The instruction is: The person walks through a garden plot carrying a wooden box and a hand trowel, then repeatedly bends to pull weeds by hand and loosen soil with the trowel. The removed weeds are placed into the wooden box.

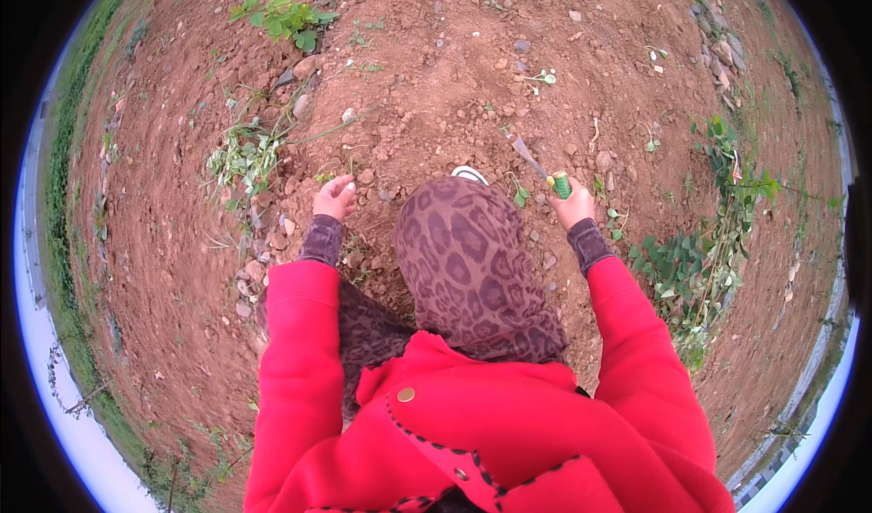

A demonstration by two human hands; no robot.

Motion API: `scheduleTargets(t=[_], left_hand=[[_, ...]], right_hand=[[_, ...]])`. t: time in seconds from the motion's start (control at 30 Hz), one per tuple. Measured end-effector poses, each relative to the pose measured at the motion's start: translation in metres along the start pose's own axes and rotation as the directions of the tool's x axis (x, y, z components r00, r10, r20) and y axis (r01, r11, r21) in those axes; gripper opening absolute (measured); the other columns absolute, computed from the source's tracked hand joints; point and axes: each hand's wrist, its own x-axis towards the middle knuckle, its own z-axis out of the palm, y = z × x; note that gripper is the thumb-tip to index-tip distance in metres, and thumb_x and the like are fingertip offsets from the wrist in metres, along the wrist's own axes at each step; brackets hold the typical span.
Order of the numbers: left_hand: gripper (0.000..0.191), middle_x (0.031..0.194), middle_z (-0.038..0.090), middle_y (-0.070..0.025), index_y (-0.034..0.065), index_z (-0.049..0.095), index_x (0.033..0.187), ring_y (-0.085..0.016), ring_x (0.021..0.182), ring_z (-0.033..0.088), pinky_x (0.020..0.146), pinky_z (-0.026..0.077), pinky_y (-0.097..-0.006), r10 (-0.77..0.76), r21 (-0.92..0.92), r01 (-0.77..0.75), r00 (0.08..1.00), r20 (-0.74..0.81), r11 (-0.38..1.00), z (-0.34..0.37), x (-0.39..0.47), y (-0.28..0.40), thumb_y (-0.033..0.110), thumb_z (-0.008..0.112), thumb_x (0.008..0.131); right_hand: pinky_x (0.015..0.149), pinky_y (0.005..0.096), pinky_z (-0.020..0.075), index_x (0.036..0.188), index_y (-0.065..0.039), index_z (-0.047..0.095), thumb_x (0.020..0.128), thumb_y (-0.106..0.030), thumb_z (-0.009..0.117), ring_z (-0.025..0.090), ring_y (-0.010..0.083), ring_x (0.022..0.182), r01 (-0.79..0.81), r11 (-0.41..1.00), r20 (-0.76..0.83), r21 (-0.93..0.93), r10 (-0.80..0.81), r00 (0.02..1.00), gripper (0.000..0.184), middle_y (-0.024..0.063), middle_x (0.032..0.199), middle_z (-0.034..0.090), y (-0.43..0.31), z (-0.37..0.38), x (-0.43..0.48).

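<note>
In my right hand (574, 204) is a small hand tool with a green grip (561, 186) and a narrow metal blade (528, 155). The blade points forward and left, its tip close to the reddish soil (436, 104). My left hand (335, 198) hovers at the other side of my knee, fingers loosely curled and partly apart, with nothing visible in it. Just beyond its fingertips is a thin green sprig (351, 164); whether they touch is unclear. Small leafy weeds (520, 191) lie near the blade. A bent knee in leopard-print cloth (463, 261) stands between my hands.
A heap of wilted weeds (248, 155) lies left, below a bright green plant (283, 21). Vines with dark leaves (688, 261) spread along the right. Stones form lines at left (255, 270) and upper right (722, 53). A shoe tip (470, 174) shows beyond my knee.
</note>
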Motion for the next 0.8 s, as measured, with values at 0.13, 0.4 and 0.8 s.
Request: scheduleTargets(t=[0.13, 0.4, 0.8], left_hand=[[0.027, 0.093, 0.059, -0.0011, 0.0076, 0.055, 0.109, -0.01, 0.072, 0.057, 0.057, 0.048, -0.0228, 0.01, 0.025, -0.012, 0.998, 0.061, 1.0, 0.017, -0.013, 0.005, 0.018, 0.058, 0.083], [0.025, 0.09, 0.06, -0.0002, 0.0063, 0.056, 0.107, -0.008, 0.068, 0.057, 0.055, 0.047, -0.0197, 0.019, 0.015, -0.021, 0.995, 0.102, 1.0, 0.026, -0.006, -0.003, 0.017, 0.057, 0.084], [0.03, 0.1, 0.059, -0.0002, 0.0071, 0.055, 0.112, -0.007, 0.081, 0.056, 0.068, 0.044, -0.0209, 0.081, -0.042, -0.071, 0.933, 0.35, 0.997, 0.085, -0.009, 0.029, 0.022, 0.056, 0.085]], right_hand=[[0.072, 0.0382, 0.0473, 0.1, -0.008, 0.059, 0.063, -0.015, 0.067, 0.061, 0.0321, 0.082, -0.023, 0.998, -0.005, -0.05, 0.023, 1.0, 0.039, 0.017, 0.084, 0.063, -0.002, 0.011, 0.017], [0.073, 0.043, 0.0472, 0.101, -0.01, 0.057, 0.069, -0.019, 0.064, 0.059, 0.0358, 0.085, -0.138, 0.985, -0.004, -0.103, 0.139, 0.99, 0.034, 0.0198, 0.088, 0.062, -0.026, 0.06, 0.055], [0.073, 0.0424, 0.0473, 0.11, -0.015, 0.054, 0.072, -0.02, 0.062, 0.06, 0.0348, 0.083, -0.105, 0.989, 0.026, -0.107, 0.108, 0.994, 0.039, 0.0186, 0.086, 0.062, -0.037, 0.045, 0.041]])
